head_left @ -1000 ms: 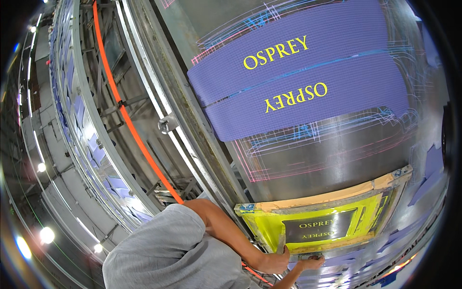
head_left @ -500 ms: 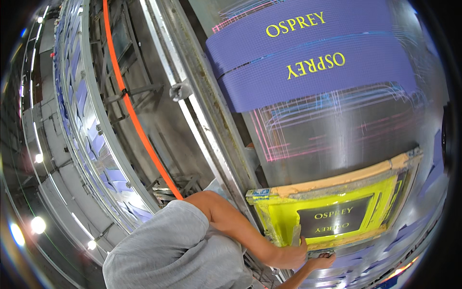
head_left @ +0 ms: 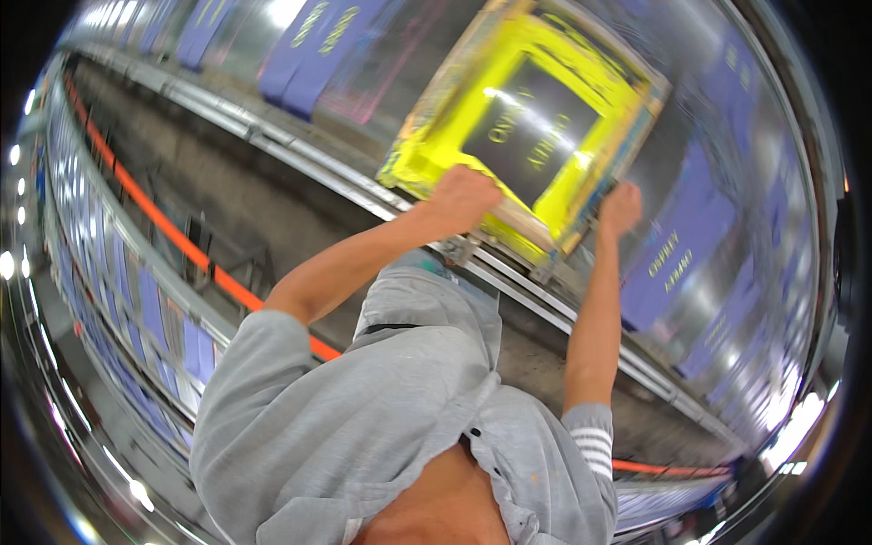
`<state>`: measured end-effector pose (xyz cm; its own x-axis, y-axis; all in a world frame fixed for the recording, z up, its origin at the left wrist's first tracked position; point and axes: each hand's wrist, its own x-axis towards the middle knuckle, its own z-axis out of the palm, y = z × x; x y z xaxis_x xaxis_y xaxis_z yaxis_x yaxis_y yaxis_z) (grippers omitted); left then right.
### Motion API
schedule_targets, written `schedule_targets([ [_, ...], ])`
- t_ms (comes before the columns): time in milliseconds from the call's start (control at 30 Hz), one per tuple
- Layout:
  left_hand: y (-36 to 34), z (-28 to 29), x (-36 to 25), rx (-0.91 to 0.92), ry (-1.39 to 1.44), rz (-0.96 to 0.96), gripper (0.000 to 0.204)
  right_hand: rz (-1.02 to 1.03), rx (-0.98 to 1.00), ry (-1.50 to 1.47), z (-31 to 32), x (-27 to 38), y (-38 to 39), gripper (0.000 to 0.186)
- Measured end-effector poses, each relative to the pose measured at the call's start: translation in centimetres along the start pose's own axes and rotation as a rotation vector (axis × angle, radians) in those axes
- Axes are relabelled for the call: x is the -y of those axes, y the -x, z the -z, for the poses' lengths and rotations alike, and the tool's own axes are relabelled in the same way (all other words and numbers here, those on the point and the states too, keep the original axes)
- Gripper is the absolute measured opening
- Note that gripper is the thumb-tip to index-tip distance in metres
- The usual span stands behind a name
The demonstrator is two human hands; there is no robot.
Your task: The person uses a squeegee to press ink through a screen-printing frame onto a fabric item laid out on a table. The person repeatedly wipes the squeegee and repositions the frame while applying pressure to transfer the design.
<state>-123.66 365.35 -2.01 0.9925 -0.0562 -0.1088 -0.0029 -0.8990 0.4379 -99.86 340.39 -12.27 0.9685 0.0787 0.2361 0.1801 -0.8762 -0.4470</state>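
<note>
A screen-printing frame (head_left: 425, 102) with bright yellow ink around a dark window lies on the long metal table, tilted in view. My left hand (head_left: 466, 197) is closed at its near left corner, on the end of a squeegee (head_left: 522, 222) that lies along the near inner side of the frame. My right hand (head_left: 621, 211) is closed at the right outer side of the frame, gripping its edge; the fingertips are hidden and slightly blurred. Yellow lettering shows through the window.
Purple strips with yellow lettering (head_left: 672, 254) lie on the table to the right, and more purple strips (head_left: 313, 54) to the left. A metal rail (head_left: 345, 186) runs along the near table edge. Behind me runs an orange hose or pipe (head_left: 173, 232), beside another strip-covered table (head_left: 145, 291).
The view has turned and shifted, so the frame now sits at the upper middle, with both arms reaching up to it. My hands have moved apart.
</note>
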Motion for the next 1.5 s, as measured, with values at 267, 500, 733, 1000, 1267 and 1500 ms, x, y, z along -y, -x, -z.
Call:
schedule_targets([
  [267, 1.4, 0.9, 0.8, 0.088, 0.021, 0.159, 0.035, -0.268, 0.125, -0.173, 2.1, 4.5, 0.1, 0.032],
  [500, -8.7, 3.3, 4.6, 0.008, -0.060, 0.100, 0.034, -0.058, -0.016, -0.061, 2.6, 5.9, -1.2, 0.033],
  [733, -26.0, 9.0, 7.5, 0.174, -0.249, 0.088, 0.028, 0.496, 0.676, -0.092, 4.4, 17.2, -14.9, 0.033],
  [1000, -21.2, 6.0, 8.5, 0.084, -0.160, 0.041, 0.024, 0.435, 0.830, 0.202, 1.1, 17.9, -9.3, 0.016],
  [1267, -4.2, 3.2, 3.3, 0.223, 0.025, 0.126, 0.032, 0.596, 0.817, 0.065, 6.2, 16.0, 7.4, 0.011],
  [1500, -20.4, 8.4, 7.2, 0.189, -0.150, 0.100, 0.028, 0.470, 0.865, 0.178, 2.5, 18.1, -9.0, 0.018],
])
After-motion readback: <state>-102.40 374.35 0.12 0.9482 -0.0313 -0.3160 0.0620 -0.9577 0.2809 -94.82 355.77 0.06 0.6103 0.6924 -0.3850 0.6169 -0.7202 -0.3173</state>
